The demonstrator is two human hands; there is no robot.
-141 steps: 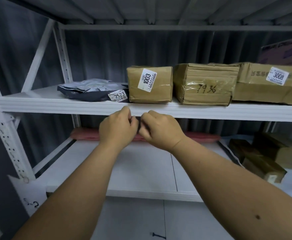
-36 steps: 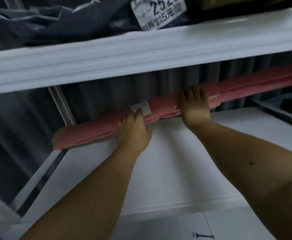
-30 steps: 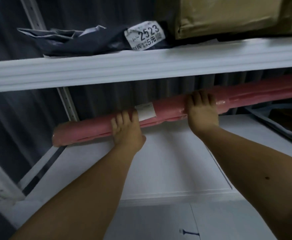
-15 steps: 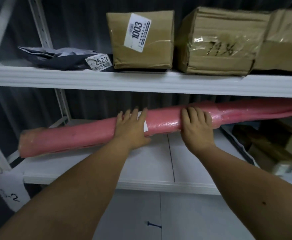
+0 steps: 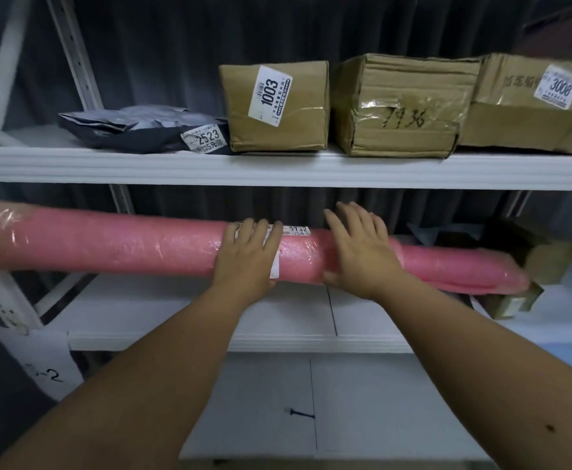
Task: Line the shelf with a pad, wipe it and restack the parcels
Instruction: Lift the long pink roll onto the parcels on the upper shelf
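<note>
Pink roll (image 5: 125, 244) now further out — lengthwise left-right — left hand (image 5: 248, 257) gripping, right hand (image 5: 359, 252) flat on top.

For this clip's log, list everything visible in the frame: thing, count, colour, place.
pink roll: 1, pink, plastic-wrapped with a white label, held across the front of the lower shelf
upper shelf: 1, white, carries the parcels
lower shelf: 1, white, behind and below the roll
mailer bag: 1, dark grey, tagged 2523, upper shelf left
cardboard boxes: 3, brown, in a row on the upper shelf, marked 1003, 7936, 3008
small boxes: at least 2, brown, lower shelf right, partly hidden
left hand: 1, fingers curled over the roll's label
right hand: 1, fingers straight, resting on the roll
</note>
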